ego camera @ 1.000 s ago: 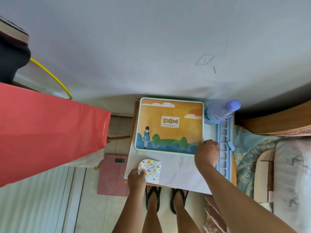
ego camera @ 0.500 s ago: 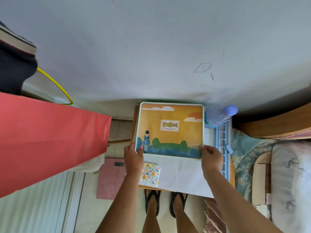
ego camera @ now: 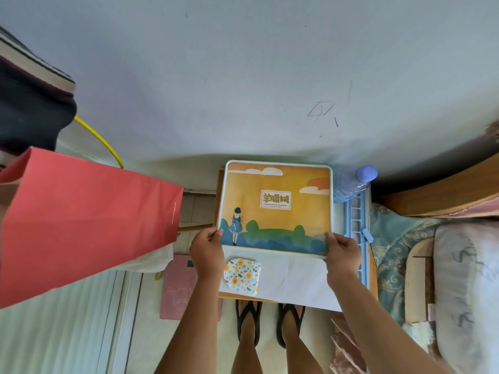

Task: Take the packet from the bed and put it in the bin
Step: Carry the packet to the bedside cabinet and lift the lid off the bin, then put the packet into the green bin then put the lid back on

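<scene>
A pale wall (ego camera: pixel 243 76) fills the upper half of the frame. A red paper bag (ego camera: pixel 86 220) takes up the left side, with a yellow cord (ego camera: pixel 100 139) curving behind it. At the right edge lies the bed (ego camera: pixel 445 265), with patterned blue bedding and a pale pillow.

In the middle stands a small wooden surface (ego camera: pixel 374 276) covered by a white sheet (ego camera: pixel 291 276). On it, toward the wall, sits the packet (ego camera: pixel 275 206), a large flat orange-and-blue pack with a white rim and a drawn figure in a blue dress. The left hand (ego camera: pixel 206 249) grips its lower left corner, fingers closed on the edge; the right hand (ego camera: pixel 343 249) grips its lower right corner the same way.

A blue ladder-like plastic rack (ego camera: pixel 356 220) runs along the packet's right side, and a clear bottle with a purple cap (ego camera: pixel 351 182) lies at its upper right. A small flowered pouch (ego camera: pixel 243 275) rests on the sheet just beside the left wrist. Below, two feet in black sandals (ego camera: pixel 267 322) stand on the floor, near a pink scale (ego camera: pixel 178 290).
</scene>
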Motion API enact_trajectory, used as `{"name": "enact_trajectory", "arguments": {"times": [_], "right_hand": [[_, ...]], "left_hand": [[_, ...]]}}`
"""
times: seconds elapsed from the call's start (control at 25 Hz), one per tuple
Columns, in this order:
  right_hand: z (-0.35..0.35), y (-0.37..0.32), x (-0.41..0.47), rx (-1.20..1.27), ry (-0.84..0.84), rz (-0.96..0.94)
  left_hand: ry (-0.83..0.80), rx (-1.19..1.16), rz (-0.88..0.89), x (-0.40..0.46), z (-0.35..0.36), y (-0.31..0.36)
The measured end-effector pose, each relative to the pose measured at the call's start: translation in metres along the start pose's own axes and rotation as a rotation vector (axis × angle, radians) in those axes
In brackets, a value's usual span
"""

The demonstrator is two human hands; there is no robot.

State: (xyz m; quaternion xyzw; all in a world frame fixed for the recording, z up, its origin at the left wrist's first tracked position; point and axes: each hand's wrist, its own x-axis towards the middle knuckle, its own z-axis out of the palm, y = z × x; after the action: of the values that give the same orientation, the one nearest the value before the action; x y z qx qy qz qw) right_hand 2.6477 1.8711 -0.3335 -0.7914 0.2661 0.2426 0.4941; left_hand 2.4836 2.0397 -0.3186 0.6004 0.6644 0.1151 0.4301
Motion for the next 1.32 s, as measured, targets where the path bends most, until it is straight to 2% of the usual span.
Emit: {"name": "enact_trajectory", "arguments": {"times": [0.16, 0.4, 0.56, 0.84, 0.92, 1.16, 1.32], "right_hand": [[-0.029, 0.018, -0.004, -0.047, 0.001, 0.054], [-0.070, 0.033, -0.015, -0.156, -0.055, -0.009], [-0.115, 0.051, -0.015, -0.163, -0.061, 0.003], [-0.211, 0.089, 0.006, -0.137, 0.189, 0.129], [-0.224, 0.092, 0.015, -0.125, 0.209, 0.176], [-0.240, 0.092, 0.046, -0.111, 0.237, 0.229], [-0.236, 0.088, 0.065, -0.203, 0.234, 0.175]], "left_hand": [[-0.049, -0.032, -0.015, -0.030, -0.006, -0.007], [-0.064, 0.028, -0.135, -0.082, -0.014, -0.044], [-0.183, 0.067, -0.119, -0.115, -0.010, -0.056], [-0.433, 0.347, -0.024, -0.164, 0.060, -0.047], [-0.485, 0.430, -0.012, -0.170, 0.080, -0.043], [-0.527, 0.578, 0.115, -0.175, 0.122, -0.035], [-0.504, 0.601, 0.058, -0.170, 0.143, -0.035]]}}
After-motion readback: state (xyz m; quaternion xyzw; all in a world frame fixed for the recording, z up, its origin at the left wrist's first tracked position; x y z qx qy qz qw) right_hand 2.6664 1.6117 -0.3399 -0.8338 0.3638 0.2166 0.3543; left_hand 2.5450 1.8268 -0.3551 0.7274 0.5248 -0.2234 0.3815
